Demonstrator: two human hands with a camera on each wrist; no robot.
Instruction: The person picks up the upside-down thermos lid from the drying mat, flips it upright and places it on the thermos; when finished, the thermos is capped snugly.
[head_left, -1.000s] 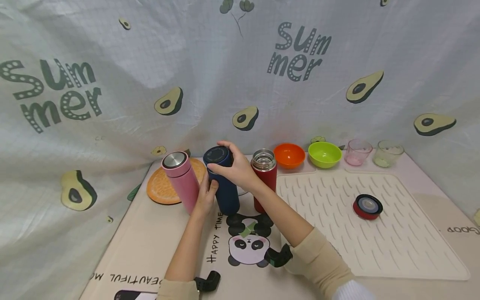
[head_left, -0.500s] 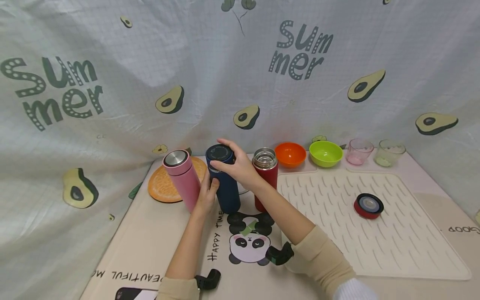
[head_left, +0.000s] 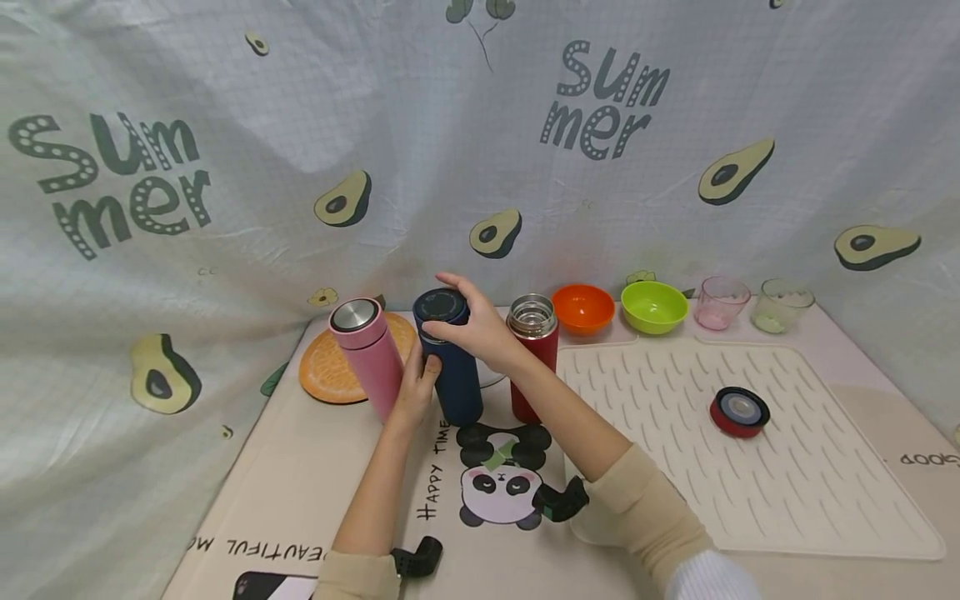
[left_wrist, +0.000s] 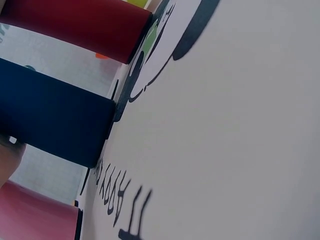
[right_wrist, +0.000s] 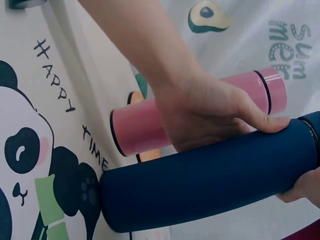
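Observation:
A navy thermos (head_left: pixel 460 392) stands upright on the table between a pink thermos (head_left: pixel 375 367) and a red thermos (head_left: pixel 538 350). My left hand (head_left: pixel 411 398) grips its body from the left, thumb lying along the near side. Around its dark lid (head_left: pixel 441 306) curve the thumb and fingers of my right hand (head_left: pixel 483 335), the index finger reaching over the far side. In the right wrist view a thin dark seam shows where lid meets body. The pink thermos has a silver-topped lid; the red one is uncapped, its steel mouth showing.
The red thermos's lid (head_left: pixel 740 412) lies on a ridged cream mat (head_left: pixel 810 500) at right. Along the back stand an orange bowl (head_left: pixel 582 310), a green bowl (head_left: pixel 654 308) and two glasses, one pink (head_left: pixel 722 302). An orange-slice round mat (head_left: pixel 326 371) lies behind the pink thermos.
The head view has shifted slightly. My right index finger sits a little farther out from the lid; both hands otherwise keep their places on the navy thermos.

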